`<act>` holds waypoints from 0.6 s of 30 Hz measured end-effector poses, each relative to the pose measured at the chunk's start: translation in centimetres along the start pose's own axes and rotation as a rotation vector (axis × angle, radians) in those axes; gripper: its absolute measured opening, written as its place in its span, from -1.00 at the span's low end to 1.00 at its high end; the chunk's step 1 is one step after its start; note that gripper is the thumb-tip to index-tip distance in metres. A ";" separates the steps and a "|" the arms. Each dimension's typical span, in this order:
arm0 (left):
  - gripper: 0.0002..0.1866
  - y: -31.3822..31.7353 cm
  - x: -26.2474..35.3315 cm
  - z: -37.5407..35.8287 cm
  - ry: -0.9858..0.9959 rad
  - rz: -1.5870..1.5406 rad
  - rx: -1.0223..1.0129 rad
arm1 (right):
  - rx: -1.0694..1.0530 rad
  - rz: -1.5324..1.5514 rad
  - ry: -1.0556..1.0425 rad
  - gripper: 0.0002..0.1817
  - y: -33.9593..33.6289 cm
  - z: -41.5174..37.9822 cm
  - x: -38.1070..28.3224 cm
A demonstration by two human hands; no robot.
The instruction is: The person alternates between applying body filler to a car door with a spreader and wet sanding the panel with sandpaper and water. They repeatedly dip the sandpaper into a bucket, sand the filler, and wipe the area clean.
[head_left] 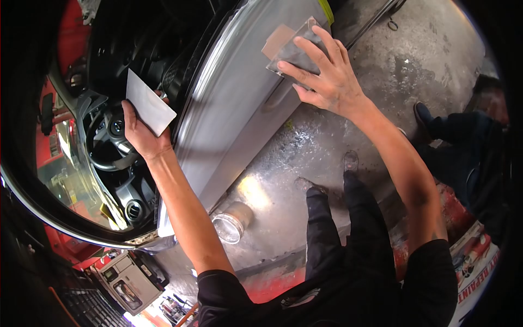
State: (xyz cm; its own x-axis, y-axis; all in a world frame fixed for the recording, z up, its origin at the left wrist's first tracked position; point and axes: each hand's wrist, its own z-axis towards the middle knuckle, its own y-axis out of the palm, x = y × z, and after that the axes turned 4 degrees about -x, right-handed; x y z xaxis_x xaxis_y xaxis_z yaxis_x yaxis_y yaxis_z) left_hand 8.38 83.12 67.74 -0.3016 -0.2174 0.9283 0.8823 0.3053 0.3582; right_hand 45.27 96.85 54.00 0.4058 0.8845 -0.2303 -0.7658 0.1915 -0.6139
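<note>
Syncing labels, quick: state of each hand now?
Left hand: closed, holding a pale flat sheet.
Right hand: open, spread over a dark pad.

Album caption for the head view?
Right hand holds what looks like sandpaper over a grey car door; left hand holds a pale flat sheet.

Flat sheet: plain off-white
Block: dark grey, marked with blackish smudges
Flap at the block: plain pinkish brown
Car door: matt grey, bright pale band running lengthwise
Edging strip: yellow-green
Floor: mottled grey, flecked with white glints
Tub: cloudy, whitish grey
Steering wheel: black
Shirt: black, pale mark on the chest
Trousers: plain black
Banner: white, red lettering
</note>
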 end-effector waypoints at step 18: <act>-0.50 0.8 0.0 -0.2 0.006 -0.007 0.083 | -0.094 0.005 0.028 -0.31 -1.7 3.4 -1.4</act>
State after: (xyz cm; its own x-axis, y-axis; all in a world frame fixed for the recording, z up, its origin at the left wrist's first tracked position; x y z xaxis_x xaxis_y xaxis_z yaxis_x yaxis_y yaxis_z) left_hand 9.13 83.14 67.98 -0.3048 -0.2255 0.9254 0.8472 0.3798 0.3715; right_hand 44.33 96.78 57.94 0.4170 0.8729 -0.2535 -0.7179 0.1452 -0.6809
